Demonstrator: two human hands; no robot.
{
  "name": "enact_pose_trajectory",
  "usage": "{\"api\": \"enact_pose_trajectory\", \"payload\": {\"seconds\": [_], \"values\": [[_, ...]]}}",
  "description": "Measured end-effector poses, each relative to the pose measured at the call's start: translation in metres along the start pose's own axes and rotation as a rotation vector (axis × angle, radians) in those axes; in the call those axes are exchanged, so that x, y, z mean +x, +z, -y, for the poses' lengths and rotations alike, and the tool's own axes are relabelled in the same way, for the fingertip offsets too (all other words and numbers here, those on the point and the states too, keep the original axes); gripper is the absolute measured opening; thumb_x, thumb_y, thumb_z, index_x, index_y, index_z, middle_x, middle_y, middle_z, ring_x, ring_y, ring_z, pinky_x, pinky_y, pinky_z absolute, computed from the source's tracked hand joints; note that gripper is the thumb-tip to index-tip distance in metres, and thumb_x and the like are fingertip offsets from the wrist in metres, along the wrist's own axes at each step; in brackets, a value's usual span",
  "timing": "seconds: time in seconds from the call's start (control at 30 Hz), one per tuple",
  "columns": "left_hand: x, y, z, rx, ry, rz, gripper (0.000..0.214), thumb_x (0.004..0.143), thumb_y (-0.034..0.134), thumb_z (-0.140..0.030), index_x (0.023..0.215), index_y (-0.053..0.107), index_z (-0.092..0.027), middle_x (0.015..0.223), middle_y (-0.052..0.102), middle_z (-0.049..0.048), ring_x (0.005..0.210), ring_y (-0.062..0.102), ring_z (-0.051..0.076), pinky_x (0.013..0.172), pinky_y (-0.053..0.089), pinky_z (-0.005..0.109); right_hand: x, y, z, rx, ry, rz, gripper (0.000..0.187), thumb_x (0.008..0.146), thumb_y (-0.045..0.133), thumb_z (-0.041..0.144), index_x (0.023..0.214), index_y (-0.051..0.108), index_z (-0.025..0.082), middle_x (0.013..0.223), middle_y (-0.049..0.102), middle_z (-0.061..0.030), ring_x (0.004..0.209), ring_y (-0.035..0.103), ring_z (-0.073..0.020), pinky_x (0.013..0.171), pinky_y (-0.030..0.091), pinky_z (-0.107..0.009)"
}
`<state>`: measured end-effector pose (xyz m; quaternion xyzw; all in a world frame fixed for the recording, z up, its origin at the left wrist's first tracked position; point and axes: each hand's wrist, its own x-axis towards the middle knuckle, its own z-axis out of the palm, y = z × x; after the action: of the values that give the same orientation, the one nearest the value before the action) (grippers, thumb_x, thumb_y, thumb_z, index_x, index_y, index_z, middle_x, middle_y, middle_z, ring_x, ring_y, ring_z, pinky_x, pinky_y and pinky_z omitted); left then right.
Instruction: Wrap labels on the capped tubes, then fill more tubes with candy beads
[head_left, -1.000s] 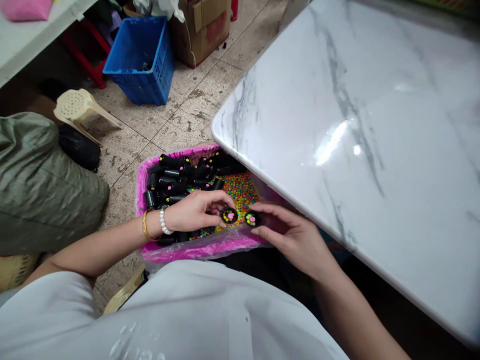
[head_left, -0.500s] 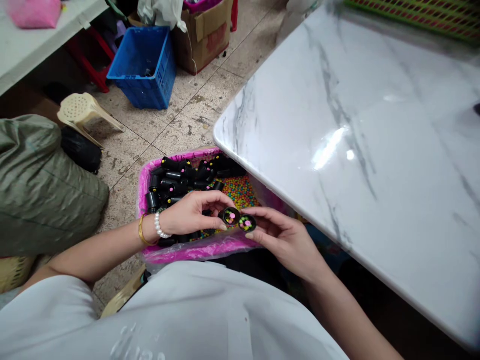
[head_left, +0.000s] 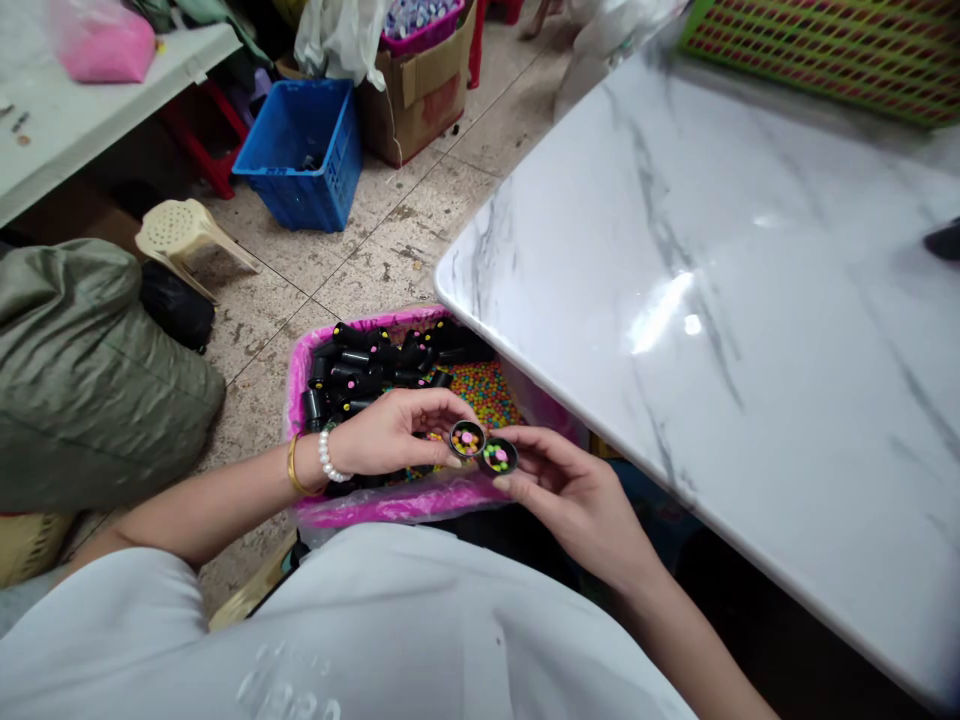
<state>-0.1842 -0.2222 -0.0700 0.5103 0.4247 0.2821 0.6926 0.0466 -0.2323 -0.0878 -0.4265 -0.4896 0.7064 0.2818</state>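
Note:
My left hand (head_left: 394,435) pinches a small round black cap (head_left: 467,438) filled with colored beads and pink dots. My right hand (head_left: 574,495) holds a matching black cap (head_left: 499,456) between thumb and fingers. The two caps sit rim to rim above a pink-lined bin (head_left: 298,400). Inside the bin, a heap of black cylindrical tubes (head_left: 360,365) with colored dots on their ends lies on small multicolored beads (head_left: 480,392). My hands partly hide the bin's front part.
A white-veined marble tabletop (head_left: 675,250) juts in at the right, its corner overhanging the bin. A green sack (head_left: 82,380) lies to the left. Farther away on the tiled floor are a beige stool (head_left: 184,235), a blue crate (head_left: 300,155) and a cardboard box (head_left: 416,110).
The two caps have come together from a small gap until their rims meet. The whole scene has shifted slightly lower in view, showing more of the far floor and the basket beyond the table.

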Motion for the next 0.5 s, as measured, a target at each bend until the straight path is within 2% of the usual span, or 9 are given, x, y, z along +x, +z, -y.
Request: {"api": "enact_pose_trajectory", "payload": {"seconds": [0.07, 0.13, 0.23, 0.27, 0.33, 0.43, 0.5], "values": [[-0.004, 0.005, -0.01, 0.101, 0.049, -0.037, 0.031, 0.074, 0.077, -0.023, 0.103, 0.066, -0.015, 0.1, 0.067, 0.0057, 0.094, 0.062, 0.017, 0.088, 0.049, 0.032, -0.01, 0.003, 0.012, -0.047, -0.041, 0.008, 0.03, 0.081, 0.075, 0.026, 0.11, 0.066, 0.023, 0.104, 0.074, -0.0052, 0.093, 0.072, -0.0176, 0.085, 0.059, -0.03], [-0.007, 0.014, -0.027, 0.276, 0.126, -0.089, 0.027, 0.073, 0.077, -0.023, 0.098, 0.068, -0.016, 0.101, 0.065, 0.0052, 0.095, 0.06, 0.018, 0.087, 0.048, 0.03, -0.026, 0.002, 0.031, -0.147, -0.151, 0.03, 0.029, 0.082, 0.074, 0.022, 0.11, 0.067, 0.024, 0.105, 0.073, -0.0052, 0.096, 0.07, -0.0171, 0.087, 0.058, -0.029], [0.001, 0.025, -0.054, 0.467, 0.224, -0.119, 0.02, 0.075, 0.072, -0.02, 0.095, 0.069, -0.019, 0.092, 0.063, 0.0025, 0.084, 0.057, 0.015, 0.074, 0.046, 0.025, -0.051, -0.015, 0.06, -0.295, -0.343, -0.013, 0.027, 0.079, 0.077, 0.021, 0.105, 0.071, 0.026, 0.102, 0.07, -0.0046, 0.091, 0.068, -0.0164, 0.08, 0.057, -0.026], [0.012, 0.027, -0.062, 0.477, 0.263, -0.125, 0.02, 0.076, 0.07, -0.02, 0.097, 0.069, -0.02, 0.09, 0.062, 0.002, 0.08, 0.056, 0.014, 0.07, 0.045, 0.024, -0.057, -0.026, 0.069, -0.328, -0.383, -0.093, 0.025, 0.078, 0.078, 0.022, 0.102, 0.072, 0.026, 0.099, 0.068, -0.004, 0.088, 0.067, -0.016, 0.076, 0.056, -0.026], [0.049, 0.032, -0.077, 0.459, 0.336, -0.136, 0.024, 0.078, 0.069, -0.024, 0.101, 0.069, -0.02, 0.086, 0.062, 0.0011, 0.075, 0.055, 0.013, 0.066, 0.044, 0.024, -0.064, -0.061, 0.082, -0.384, -0.425, -0.368, 0.023, 0.076, 0.079, 0.024, 0.098, 0.073, 0.025, 0.093, 0.067, -0.003, 0.081, 0.065, -0.0155, 0.07, 0.055, -0.025], [0.132, 0.049, -0.102, 0.476, 0.371, -0.142, 0.028, 0.075, 0.07, -0.027, 0.102, 0.069, -0.019, 0.077, 0.061, -0.0014, 0.071, 0.055, 0.013, 0.065, 0.043, 0.024, -0.064, -0.138, 0.095, -0.419, -0.41, -0.873, 0.031, 0.074, 0.077, 0.032, 0.103, 0.071, 0.021, 0.081, 0.065, -0.0004, 0.066, 0.059, -0.0129, 0.058, 0.05, -0.024], [0.19, 0.066, -0.117, 0.551, 0.326, -0.16, 0.029, 0.071, 0.072, -0.024, 0.099, 0.07, -0.018, 0.069, 0.059, -0.0029, 0.066, 0.055, 0.013, 0.062, 0.042, 0.025, -0.061, -0.194, 0.099, -0.38, -0.345, -1.109, 0.039, 0.071, 0.077, 0.036, 0.104, 0.069, 0.017, 0.064, 0.056, 0.0053, 0.049, 0.049, -0.0089, 0.047, 0.042, -0.023]]}}
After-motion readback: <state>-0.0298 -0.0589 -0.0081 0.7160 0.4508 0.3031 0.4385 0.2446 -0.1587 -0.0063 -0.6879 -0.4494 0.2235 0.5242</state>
